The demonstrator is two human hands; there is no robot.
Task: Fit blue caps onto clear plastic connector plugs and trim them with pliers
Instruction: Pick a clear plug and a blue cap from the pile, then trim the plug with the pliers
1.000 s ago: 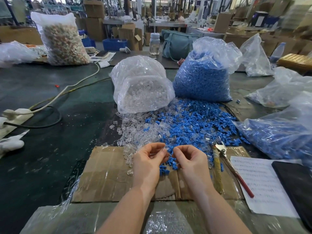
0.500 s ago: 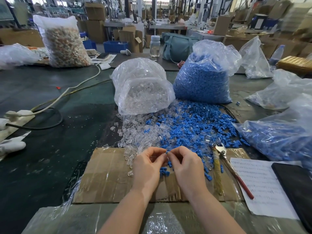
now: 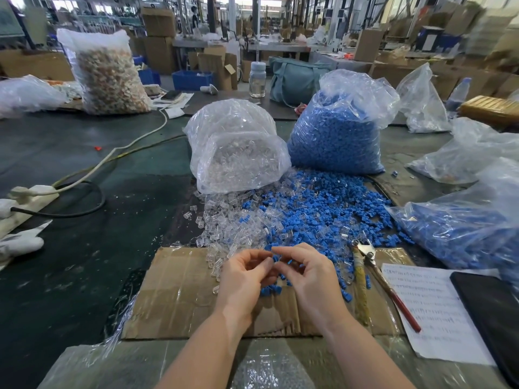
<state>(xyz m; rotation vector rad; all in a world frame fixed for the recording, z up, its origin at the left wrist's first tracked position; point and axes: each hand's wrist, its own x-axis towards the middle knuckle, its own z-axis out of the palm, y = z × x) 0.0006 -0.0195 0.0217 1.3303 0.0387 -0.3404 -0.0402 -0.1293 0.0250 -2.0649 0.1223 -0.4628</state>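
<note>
- Head view: the left hand (image 3: 244, 276) and the right hand (image 3: 311, 279) meet fingertip to fingertip above the cardboard sheet (image 3: 174, 293), fingers curled inward as if pinching something small between them. A blue speck shows at the meeting point, but whether it is a cap held there or part of the pile behind cannot be told.
- Head view: the pliers (image 3: 373, 273) lie untouched on the cardboard just right of the right hand, so trimming of this piece is judged not yet begun.
- Head view: the loose clear plugs (image 3: 227, 228) and loose blue caps (image 3: 323, 209) spread beyond the hands, spilling from the clear-plug bag (image 3: 238, 155) and the blue-cap bag (image 3: 334, 138), both of which look well filled.
- Head view: the bag at right (image 3: 463, 234) holds blue pieces; whether these are finished cannot be told. Much work appears to remain.
</note>
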